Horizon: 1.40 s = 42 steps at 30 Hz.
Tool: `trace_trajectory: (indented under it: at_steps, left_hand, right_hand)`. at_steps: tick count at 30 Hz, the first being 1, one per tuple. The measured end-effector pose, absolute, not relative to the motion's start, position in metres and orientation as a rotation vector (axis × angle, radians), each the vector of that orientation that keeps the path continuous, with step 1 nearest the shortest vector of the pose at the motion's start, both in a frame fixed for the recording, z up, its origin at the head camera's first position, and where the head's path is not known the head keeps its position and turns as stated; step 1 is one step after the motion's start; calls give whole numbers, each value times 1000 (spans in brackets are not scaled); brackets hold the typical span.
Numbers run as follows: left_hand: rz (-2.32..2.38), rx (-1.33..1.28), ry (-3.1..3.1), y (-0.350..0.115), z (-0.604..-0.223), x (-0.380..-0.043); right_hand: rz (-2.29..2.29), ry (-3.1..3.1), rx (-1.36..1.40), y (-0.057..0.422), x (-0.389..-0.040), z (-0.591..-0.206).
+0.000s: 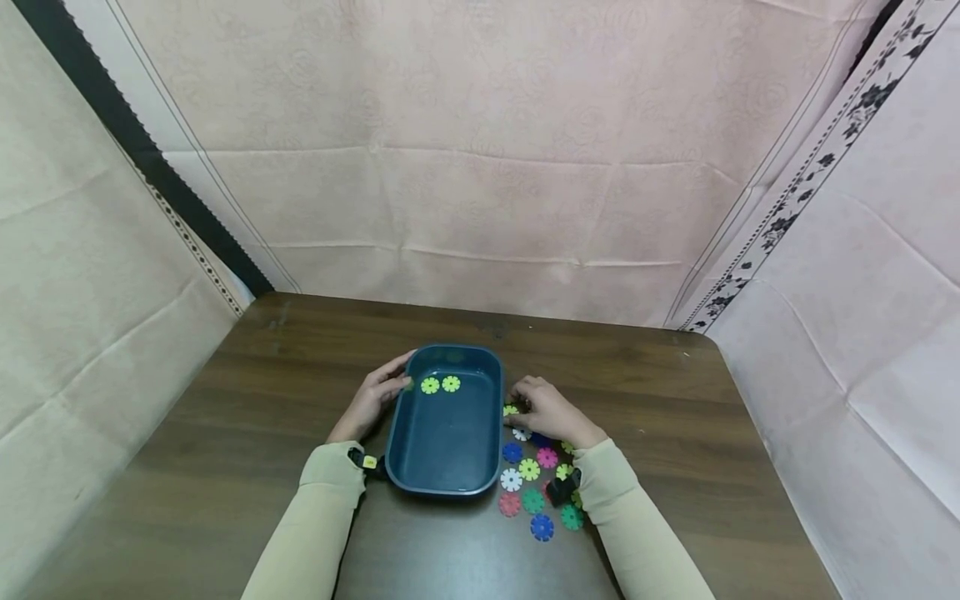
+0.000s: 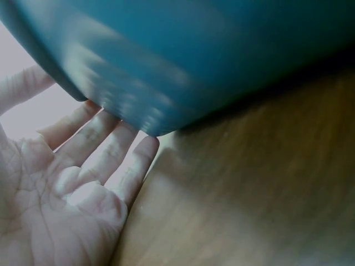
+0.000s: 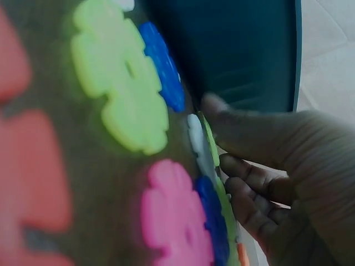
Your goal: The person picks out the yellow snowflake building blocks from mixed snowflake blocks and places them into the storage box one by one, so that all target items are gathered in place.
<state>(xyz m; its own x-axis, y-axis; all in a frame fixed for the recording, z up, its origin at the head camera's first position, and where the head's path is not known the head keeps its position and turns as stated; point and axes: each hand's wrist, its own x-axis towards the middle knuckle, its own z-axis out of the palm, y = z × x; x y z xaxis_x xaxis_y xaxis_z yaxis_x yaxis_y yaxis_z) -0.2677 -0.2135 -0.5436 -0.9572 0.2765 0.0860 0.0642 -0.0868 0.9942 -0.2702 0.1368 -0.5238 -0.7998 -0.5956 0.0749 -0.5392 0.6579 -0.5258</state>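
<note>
the left hand (image 1: 374,402), fingers nearly straight, touches the dark-blue rectangular tray (image 1: 447,442). to its right, the right hand (image 1: 551,412) bends fingers at a yellow-green, flower-shaped plastic disc (image 1: 510,410); if pinched, i cannot tell. better pinch its edge, tray kept steady.

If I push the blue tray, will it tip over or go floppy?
Probably neither. The blue tray looks wide and low, so it would likely slide rather than tip. Its straight sides suggest it's stiff. The two yellow-green flowers inside might skid, since nothing visible holds them down.
</note>
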Motion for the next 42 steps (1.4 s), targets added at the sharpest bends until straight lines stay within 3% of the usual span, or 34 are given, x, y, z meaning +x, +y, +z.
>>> trace_trajectory:
  at_steps: [42]
  left_hand:
    - [2185, 362, 1989, -213, -540, -266]
  right_hand:
    - [-1048, 2788, -1001, 138, -270, -516]
